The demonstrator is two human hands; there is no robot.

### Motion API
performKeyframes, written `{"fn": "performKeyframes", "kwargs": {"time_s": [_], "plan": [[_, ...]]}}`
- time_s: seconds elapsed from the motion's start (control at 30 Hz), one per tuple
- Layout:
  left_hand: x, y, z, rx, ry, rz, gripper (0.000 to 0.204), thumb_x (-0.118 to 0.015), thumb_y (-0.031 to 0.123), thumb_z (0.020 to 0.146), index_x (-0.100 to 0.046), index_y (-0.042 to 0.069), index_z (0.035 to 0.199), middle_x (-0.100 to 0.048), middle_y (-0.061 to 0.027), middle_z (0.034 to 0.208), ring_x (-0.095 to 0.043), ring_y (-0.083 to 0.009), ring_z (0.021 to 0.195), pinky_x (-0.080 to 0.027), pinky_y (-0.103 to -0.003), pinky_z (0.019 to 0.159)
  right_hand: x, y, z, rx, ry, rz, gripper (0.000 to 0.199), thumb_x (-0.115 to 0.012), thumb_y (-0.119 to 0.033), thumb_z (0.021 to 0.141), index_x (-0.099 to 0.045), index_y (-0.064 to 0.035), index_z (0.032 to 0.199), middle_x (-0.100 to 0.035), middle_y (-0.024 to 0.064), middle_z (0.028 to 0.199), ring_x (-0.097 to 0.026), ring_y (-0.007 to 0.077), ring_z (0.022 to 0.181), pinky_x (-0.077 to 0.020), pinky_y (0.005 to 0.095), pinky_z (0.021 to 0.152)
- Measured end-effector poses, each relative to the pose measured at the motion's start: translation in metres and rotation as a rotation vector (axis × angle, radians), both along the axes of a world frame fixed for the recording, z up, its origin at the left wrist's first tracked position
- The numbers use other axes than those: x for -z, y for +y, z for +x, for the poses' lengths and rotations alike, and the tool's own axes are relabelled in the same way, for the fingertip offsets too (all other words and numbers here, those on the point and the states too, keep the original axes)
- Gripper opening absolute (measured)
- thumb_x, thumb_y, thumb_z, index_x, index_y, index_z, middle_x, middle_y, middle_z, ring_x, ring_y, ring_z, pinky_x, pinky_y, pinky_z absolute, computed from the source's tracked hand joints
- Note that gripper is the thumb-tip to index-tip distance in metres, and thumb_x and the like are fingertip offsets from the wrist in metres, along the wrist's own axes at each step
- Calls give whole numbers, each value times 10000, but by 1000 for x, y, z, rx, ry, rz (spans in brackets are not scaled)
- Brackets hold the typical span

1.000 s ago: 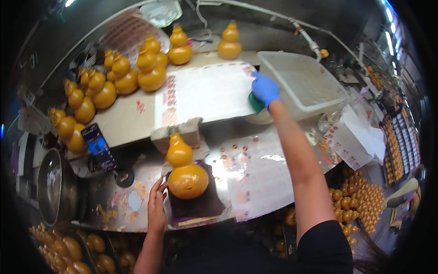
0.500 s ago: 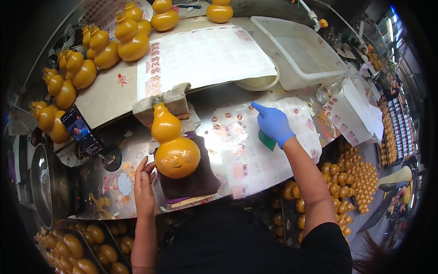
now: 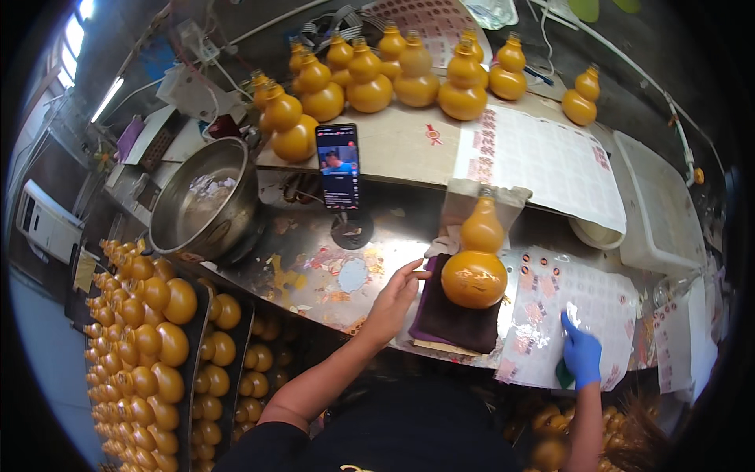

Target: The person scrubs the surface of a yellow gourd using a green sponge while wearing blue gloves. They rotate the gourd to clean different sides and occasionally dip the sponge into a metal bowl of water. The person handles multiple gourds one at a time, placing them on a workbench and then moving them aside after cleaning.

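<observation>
- Bare left hand, fingers spread and empty, touches the dark cloth under an orange gourd near the worktop's front edge.
- Blue-gloved right hand presses flat on a sticker sheet, a green pad beneath it.

Glossy gourd; matt cloth; metal bowl.

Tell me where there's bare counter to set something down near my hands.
One bare, stained patch lies between the metal bowl, the phone stand and your left hand. The sticker sheet under your right hand and the gourd on its dark cloth crowd the rest.
</observation>
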State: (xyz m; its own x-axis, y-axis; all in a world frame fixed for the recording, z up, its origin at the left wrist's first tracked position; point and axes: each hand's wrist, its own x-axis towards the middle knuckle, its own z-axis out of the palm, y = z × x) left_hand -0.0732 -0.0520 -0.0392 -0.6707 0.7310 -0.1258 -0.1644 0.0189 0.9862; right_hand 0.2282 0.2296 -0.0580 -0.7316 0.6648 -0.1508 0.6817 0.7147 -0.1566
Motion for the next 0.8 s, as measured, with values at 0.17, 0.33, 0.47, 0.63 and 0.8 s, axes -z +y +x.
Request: {"fn": "performKeyframes", "kwargs": {"time_s": [0.17, 0.33, 0.47, 0.63, 0.8], "plan": [[6, -5, -2, 29, 0, 14, 502, -376, 382, 1034, -353, 94, 1444, -517, -104, 1337, -410, -183, 1285, -254, -382, 1115, -3, -54, 68, -1, 172, -29, 401, -541, -175, 888, -614, -251, 1275, -613, 116, 658, -588, 330, 578, -484, 399, 584], [8, -8, -3, 46, 1, 34, 494, -372, 361, 1036, -350, 85, 1445, -518, -103, 1334, -414, -181, 1276, -266, -369, 1104, 22, -93, 95, 275, 628, -195, 394, -523, -19, 879, -615, -100, 1254, -569, 136, 679, -443, 185, 536, -422, 290, 577], [0, -11, -6, 53, 30, 32, 497, -375, 358, 1033, -350, 82, 1446, -515, -100, 1334, -414, -181, 1274, -282, -362, 1091, 71, -100, 92, 1096, 1365, -664, 231, -567, -244, 957, -598, -69, 1104, -454, -47, 642, -307, 73, 453, -244, 197, 441], [7, 2, -12, 44, 62, -7, 471, -363, 329, 1040, -378, 54, 1422, -536, -87, 1293, -442, -178, 1237, -302, -336, 1077, 43, -126, 32, 1421, 1416, -1055, 430, -595, -439, 920, -558, -190, 1268, -618, 47, 1031, -611, 220, 898, -482, 327, 746], [44, -27, -31, 12, -135, 171, 534, -304, 413, 1041, -328, 82, 1459, -496, -120, 1351, -430, -210, 1282, -350, -364, 1058, 60, -121, 43, 887, 1658, -1402, 281, -537, -477, 949, -541, -202, 893, -516, -38, 636, -411, 96, 455, -284, 229, 410]]}}
